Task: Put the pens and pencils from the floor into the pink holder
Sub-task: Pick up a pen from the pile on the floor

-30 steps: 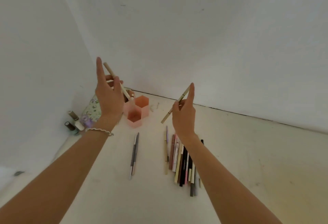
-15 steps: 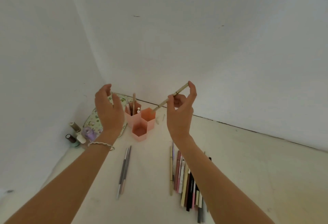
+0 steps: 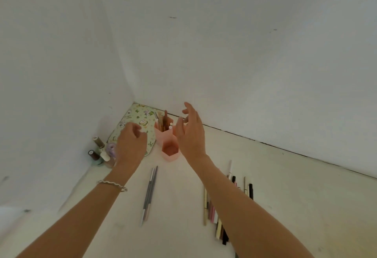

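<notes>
The pink holder (image 3: 170,151), made of hexagonal cups, stands on the floor near the wall corner; several pens stand in its back cup. My left hand (image 3: 130,145) hangs to the left of it, fingers loosely curled and holding nothing. My right hand (image 3: 190,133) is just right of the holder with fingers spread and empty. Two grey pens (image 3: 150,193) lie on the floor between my forearms. A row of several pens and pencils (image 3: 216,217) lies on the right, partly hidden under my right forearm.
A floral pouch (image 3: 138,119) lies in the corner behind the holder. Small bottles (image 3: 98,151) stand at the left wall. White walls close in on the left and behind. Bare floor stretches to the right.
Both hands held a pencil one second ago. The left let go first, then the right; both hands are now empty beside the holder, and the view has tilted upward.
</notes>
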